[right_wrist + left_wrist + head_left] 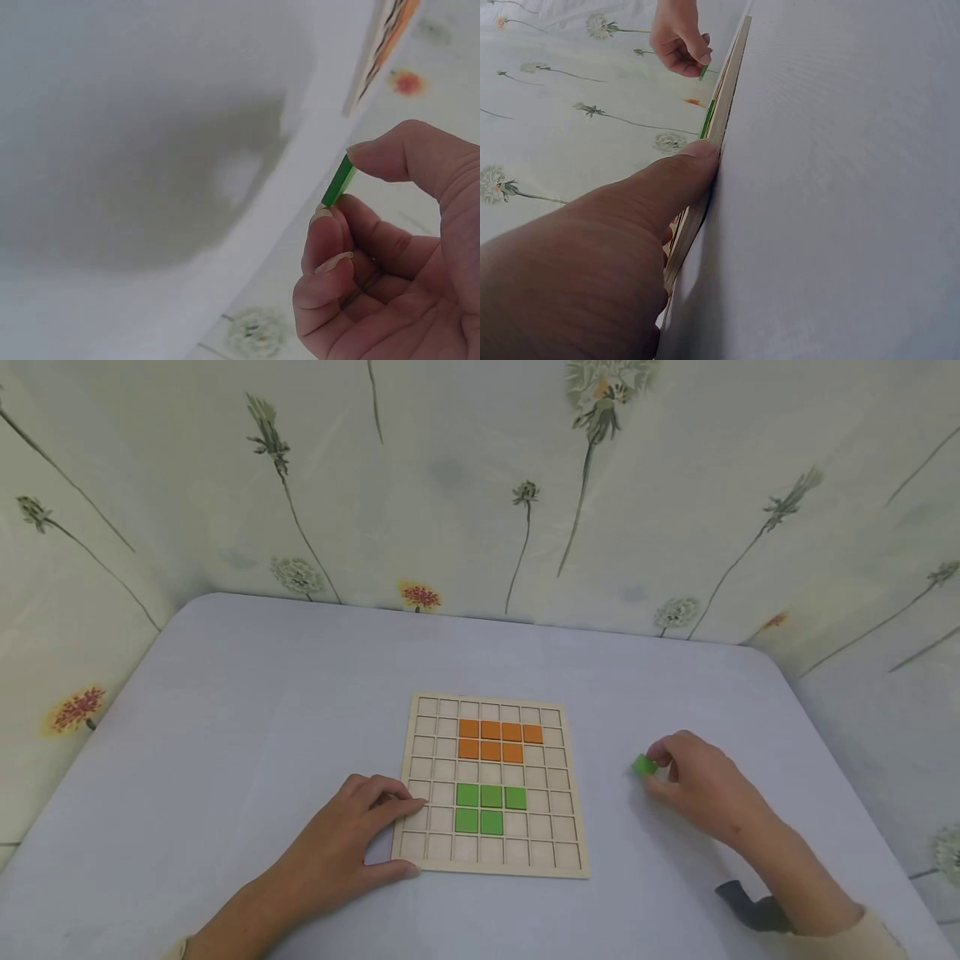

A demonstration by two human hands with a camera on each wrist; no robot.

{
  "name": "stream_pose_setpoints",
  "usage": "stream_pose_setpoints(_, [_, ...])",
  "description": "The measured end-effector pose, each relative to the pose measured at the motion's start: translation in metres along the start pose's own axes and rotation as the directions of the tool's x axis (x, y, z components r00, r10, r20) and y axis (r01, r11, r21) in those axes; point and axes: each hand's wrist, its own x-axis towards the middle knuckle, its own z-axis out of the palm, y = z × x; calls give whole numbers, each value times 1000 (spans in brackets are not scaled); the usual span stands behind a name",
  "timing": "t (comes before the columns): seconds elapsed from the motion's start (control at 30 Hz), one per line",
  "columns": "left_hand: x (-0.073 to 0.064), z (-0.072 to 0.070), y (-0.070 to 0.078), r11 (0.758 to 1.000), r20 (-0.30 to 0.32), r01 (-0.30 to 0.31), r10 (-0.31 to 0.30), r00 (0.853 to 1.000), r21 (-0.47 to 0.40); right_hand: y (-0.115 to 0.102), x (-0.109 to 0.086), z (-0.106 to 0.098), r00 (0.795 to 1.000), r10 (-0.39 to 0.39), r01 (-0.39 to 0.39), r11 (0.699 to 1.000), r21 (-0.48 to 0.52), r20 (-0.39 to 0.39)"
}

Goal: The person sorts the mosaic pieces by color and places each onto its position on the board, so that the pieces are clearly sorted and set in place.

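Observation:
A light wooden grid board (491, 859) lies on the table, holding orange square tiles (491, 740) in its upper part and green square tiles (491, 808) lower down. My left hand (341, 839) rests at the board's near left corner, its thumb along the near edge and its fingertips over the left-hand cells. In the left wrist view the thumb (682, 176) touches the board's side. To the right of the board, my right hand (705, 789) pinches a green tile (340, 180) between thumb and fingertips, raised above the tabletop in the right wrist view.
A white cloth (262, 693) covers the table. Behind it hangs a flower-patterned curtain (450, 502). A dark strap-like thing (738, 902) shows beside my right forearm. The board's edge (364, 75) appears at the top of the right wrist view.

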Motion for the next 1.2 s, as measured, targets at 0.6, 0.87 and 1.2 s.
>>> stream_pose_setpoints(0.6, [-2,3,-3,1000,-9,-8,8,1000,-5,-81,-17,11,971,-241,241,968,-65,9])
stream_pose_setpoints(0.87, [-1,3,-3,1000,-15,-15,15,1000,4,-106,-18,25,945,-323,325,945,-31,59])
stream_pose_setpoints(1.2, [0,2,-3,1000,-2,-10,10,1000,10,-121,-15,47,907,-413,419,906,-68,83])
